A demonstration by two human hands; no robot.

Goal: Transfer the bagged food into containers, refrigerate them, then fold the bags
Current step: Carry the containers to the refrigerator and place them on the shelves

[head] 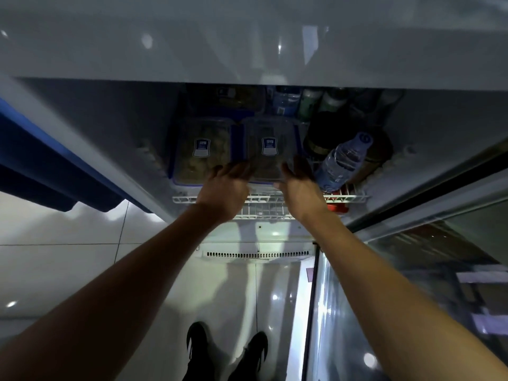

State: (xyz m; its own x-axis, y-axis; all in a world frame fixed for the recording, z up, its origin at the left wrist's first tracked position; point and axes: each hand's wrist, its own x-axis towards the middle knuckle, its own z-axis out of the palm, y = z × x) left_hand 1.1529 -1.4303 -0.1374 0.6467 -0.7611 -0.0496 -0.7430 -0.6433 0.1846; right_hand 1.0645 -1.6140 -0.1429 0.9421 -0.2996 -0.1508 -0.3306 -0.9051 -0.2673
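The left hand (pixel 228 185) and right hand (pixel 298 184) reach into the open refrigerator and bracket the near end of a clear lidded food container (pixel 268 149), one on each side. Both look fairly wide, with fingers extended along the container's sides; whether the fingertips wrap under its edge cannot be told in the dim light. The container sits on the white wire shelf (pixel 264 200), its blue clip touching or just beside a second lidded food container (pixel 202 152) on its left. Both carry a small blue label on the lid and hold brownish food. A third container (pixel 228 101) shows further back.

The step in hand appears to be seating this container on the shelf. To do it well, the person should keep it level and slide it straight back, square with its neighbour, so that the side clips do not snag each other. The base should rest fully on the wires, not overhang the front lip.

Just to the right lies a plastic water bottle (pixel 342 162), tilted against a dark round jar (pixel 324 136); the right hand should avoid nudging it, since it could roll. More bottles (pixel 310 101) stand behind.
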